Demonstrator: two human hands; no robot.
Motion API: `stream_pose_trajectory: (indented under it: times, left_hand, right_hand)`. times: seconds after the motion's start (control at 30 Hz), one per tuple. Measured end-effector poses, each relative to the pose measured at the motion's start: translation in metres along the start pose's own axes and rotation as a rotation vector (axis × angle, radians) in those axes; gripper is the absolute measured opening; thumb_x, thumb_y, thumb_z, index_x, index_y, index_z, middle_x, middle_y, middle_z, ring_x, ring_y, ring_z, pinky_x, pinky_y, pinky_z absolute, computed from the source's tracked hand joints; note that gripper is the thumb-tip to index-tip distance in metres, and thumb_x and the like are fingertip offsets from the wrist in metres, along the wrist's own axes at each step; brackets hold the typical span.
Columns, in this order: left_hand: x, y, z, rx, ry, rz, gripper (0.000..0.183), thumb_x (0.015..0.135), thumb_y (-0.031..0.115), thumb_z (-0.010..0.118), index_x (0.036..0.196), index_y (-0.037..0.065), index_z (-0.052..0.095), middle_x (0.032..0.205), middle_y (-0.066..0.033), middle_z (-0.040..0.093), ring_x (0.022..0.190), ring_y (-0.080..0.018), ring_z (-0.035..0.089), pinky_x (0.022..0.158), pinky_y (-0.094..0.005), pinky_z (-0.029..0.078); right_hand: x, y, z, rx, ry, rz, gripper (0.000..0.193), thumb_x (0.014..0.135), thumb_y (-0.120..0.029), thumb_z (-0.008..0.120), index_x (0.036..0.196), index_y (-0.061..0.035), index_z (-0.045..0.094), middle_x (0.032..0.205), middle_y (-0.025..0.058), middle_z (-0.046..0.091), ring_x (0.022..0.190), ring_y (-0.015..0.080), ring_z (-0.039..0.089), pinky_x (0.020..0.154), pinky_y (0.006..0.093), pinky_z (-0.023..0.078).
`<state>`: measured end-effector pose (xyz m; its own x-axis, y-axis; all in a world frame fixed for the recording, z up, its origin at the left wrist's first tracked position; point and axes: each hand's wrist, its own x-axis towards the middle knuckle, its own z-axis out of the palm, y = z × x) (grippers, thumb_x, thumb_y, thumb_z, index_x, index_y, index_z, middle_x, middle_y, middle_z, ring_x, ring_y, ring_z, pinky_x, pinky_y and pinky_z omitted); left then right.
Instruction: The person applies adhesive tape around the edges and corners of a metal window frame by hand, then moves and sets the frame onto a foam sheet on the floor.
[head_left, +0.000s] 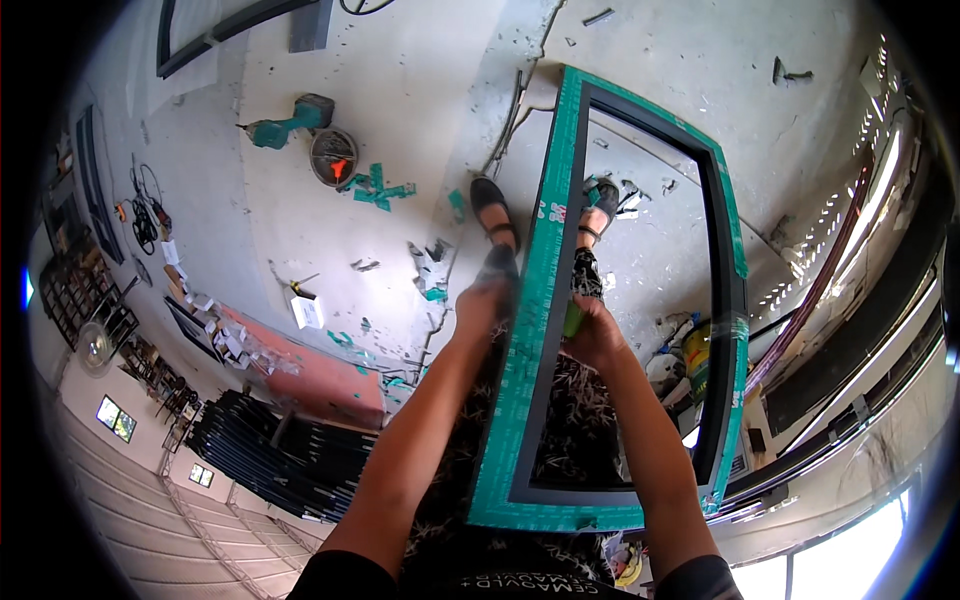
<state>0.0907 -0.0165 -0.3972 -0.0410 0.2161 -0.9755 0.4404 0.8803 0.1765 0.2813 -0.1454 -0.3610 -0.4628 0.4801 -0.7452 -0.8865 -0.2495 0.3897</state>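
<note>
right hand (598,338) curled round small green object (573,319), seen within opening of green-taped frame (535,300). frame before the legs (497,268), right of centre. left hand (484,303) blurred beside it; grip i cannot tell.

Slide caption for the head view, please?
Right hand holding a green item by a green-taped frame, left hand at its outer edge.

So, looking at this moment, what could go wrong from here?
The green-taped frame might tip or slide: the left hand is blurred beside it, so a firm hold there cannot be confirmed.
The right hand holds a green object that appears close to the frame's inner edge; a slip could perhaps knock or scratch it.
Scraps lie on the floor near the left shoe, so a step could slide.
</note>
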Motion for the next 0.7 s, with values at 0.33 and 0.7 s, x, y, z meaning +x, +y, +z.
stream_pose_trajectory:
  times: [0.33, 0.7]
  left_hand:
    - [0.024, 0.067, -0.005, -0.165, 0.136, 0.050, 0.020, 0.097, 0.021, 0.056, 0.095, 0.003, 0.065, 0.082, -0.0086, 0.070, 0.072, -0.0186, 0.068, 0.067, -0.0311, 0.055]
    - [-0.081, 0.114, 0.106, 1.031, 0.175, 1.000, 0.011, 0.082, 0.012, 0.065, 0.086, 0.002, 0.070, 0.086, -0.0128, 0.069, 0.088, -0.0300, 0.066, 0.082, -0.0419, 0.051]
  right_hand:
    - [0.055, -0.022, -0.027, 0.056, 0.070, -0.203, 0.042, 0.078, -0.031, 0.067, 0.115, -0.0109, 0.059, 0.107, 0.0051, 0.063, 0.102, 0.0203, 0.057, 0.093, 0.0381, 0.044]
    - [0.062, -0.024, -0.024, 0.155, 0.206, -0.261, 0.030, 0.089, -0.013, 0.063, 0.118, -0.0078, 0.057, 0.110, 0.0070, 0.062, 0.102, 0.0225, 0.061, 0.090, 0.0391, 0.051]
